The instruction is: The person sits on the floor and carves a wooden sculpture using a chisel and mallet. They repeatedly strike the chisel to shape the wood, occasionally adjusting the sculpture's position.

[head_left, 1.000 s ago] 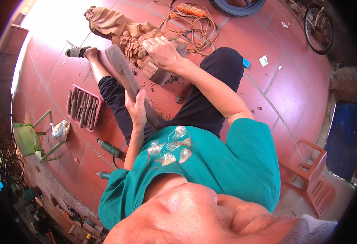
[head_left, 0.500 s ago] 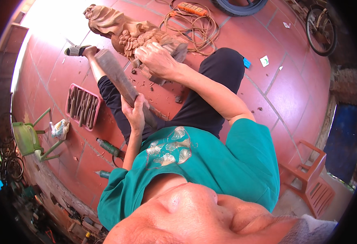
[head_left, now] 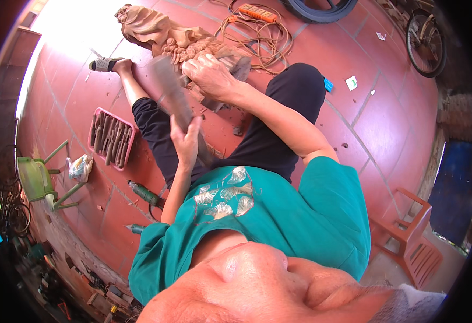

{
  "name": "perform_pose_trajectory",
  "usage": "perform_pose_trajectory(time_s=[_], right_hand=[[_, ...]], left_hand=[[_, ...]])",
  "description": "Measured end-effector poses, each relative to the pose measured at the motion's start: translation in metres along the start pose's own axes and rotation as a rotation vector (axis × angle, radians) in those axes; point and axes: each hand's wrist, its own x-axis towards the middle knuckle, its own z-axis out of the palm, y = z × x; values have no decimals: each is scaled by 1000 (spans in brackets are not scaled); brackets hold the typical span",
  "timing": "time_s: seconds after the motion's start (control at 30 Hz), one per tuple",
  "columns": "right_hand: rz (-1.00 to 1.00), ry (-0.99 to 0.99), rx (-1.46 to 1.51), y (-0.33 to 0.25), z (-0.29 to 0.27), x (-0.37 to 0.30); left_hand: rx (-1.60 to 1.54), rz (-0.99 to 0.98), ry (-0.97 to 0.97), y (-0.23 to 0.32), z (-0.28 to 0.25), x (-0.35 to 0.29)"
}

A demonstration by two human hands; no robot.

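My left hand (head_left: 186, 141) is wrapped round a long, dark wooden mallet (head_left: 172, 89), smeared by motion. Its thick end is raised beside my right hand and in front of the carving. My right hand (head_left: 212, 78) is closed in a fist against the lower part of a brown wood carving (head_left: 152, 27); whatever the fingers grip is hidden. The carving lies on the floor, with flowing folds at its far end and clustered round shapes in the middle. Wood chips (head_left: 237, 131) are scattered between my legs.
A pink tray (head_left: 130, 148) of several chisels stands on the left, near a green stool (head_left: 34, 180) and a green power tool (head_left: 143, 192). An orange power strip (head_left: 257, 12) with coiled cord lies beyond the carving. A tyre (head_left: 322, 13) and a red-brown chair (head_left: 408, 237) are on the right.
The mallet has swung to the right, its thick end now close to my right hand. My left hand has moved slightly right with it. My right hand stays at the carving.
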Motion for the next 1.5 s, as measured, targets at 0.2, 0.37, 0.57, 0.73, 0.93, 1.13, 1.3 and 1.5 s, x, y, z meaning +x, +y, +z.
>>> perform_pose_trajectory(time_s=[0.2, 0.37, 0.57, 0.73, 0.93, 1.13, 1.3, 1.5], right_hand=[[48, -67, -71, 18, 2, -2], [-70, 27, 12, 1, -6, -2], [-55, -48, 46, -9, -9, -4], [-25, -127, 83, -11, -13, -1], [-50, -184, 34, -9, -8, 1], [-9, -104, -132, 11, 3, -4], [-32, -78, -9, 2, -6, -5], [-68, -165, 155, -11, -14, -2]], left_hand=[[-89, -77, 29, -4, 5, -12], [-153, 13, 57, 4, 2, -5], [-141, -13, 31, 12, -3, -9], [-120, -15, 11, 15, 1, -11], [-86, 74, 80, 4, 5, -10], [-71, -47, 19, 8, 8, -12], [-136, 93, 41, 11, 4, -7], [-116, 39, 30, 13, 0, -15]])
